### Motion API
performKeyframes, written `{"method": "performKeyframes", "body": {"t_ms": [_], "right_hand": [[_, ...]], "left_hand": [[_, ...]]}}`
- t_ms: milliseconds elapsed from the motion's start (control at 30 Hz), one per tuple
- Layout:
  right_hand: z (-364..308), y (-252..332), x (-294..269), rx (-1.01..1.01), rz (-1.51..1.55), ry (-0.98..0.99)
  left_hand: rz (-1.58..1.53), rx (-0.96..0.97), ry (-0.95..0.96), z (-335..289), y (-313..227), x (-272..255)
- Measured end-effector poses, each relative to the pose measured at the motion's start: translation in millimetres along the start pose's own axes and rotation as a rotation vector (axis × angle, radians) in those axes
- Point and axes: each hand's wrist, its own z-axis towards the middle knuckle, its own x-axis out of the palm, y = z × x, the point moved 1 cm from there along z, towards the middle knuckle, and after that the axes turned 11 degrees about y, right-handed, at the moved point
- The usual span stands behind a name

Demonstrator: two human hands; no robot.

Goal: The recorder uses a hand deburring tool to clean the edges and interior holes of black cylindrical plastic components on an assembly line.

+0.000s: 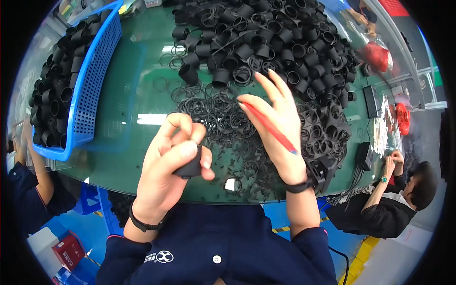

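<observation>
Near the table's front edge, my left hand (pixel 173 159) is closed around a short black cylindrical part (pixel 191 166), fingers curled and thumb pressed on its top. To the right, my right hand (pixel 280 123) is raised with index and middle fingers stretched away. A slim red pen-like tool (pixel 268 124) lies along its thumb side, from the thumb tip toward the wrist; its working end cannot be made out. Below the hands are thin black rings (pixel 216 111) and small black scraps (pixel 247 180) on the green table (pixel 137 95).
A large heap of black cylinders (pixel 280 38) covers the table's far side. At left stands a blue basket (pixel 95 80) full of similar cylinders. Perforated black sheets (pixel 323 128) lie beside my right hand. One co-worker (pixel 399 199) sits at right, another (pixel 33 185) at left.
</observation>
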Motion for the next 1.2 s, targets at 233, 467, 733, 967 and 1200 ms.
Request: {"method": "performKeyframes", "body": {"t_ms": [233, 467, 733, 967, 1200], "right_hand": [[24, -11, 31, -0.212, -0.032, 0.084], [28, 14, 4, -0.053, 0.222, -0.072], [-3, 62, -40, -0.028, 0.570, 0.071], [-26, 61, -41, 0.044, 1.404, -0.054], [-29, 68, -32, -0.003, 1.747, 0.027]], "left_hand": [[0.033, -0.090, -0.030, -2, -7, 0], [0.042, -0.071, -0.110, 2, -11, -10], [1.458, 0.379, -0.046, 12, -11, 7], [1.189, 0.336, 0.031, 1, -21, 22], [1.343, 0.438, 0.143, 2, -24, 23]]}}
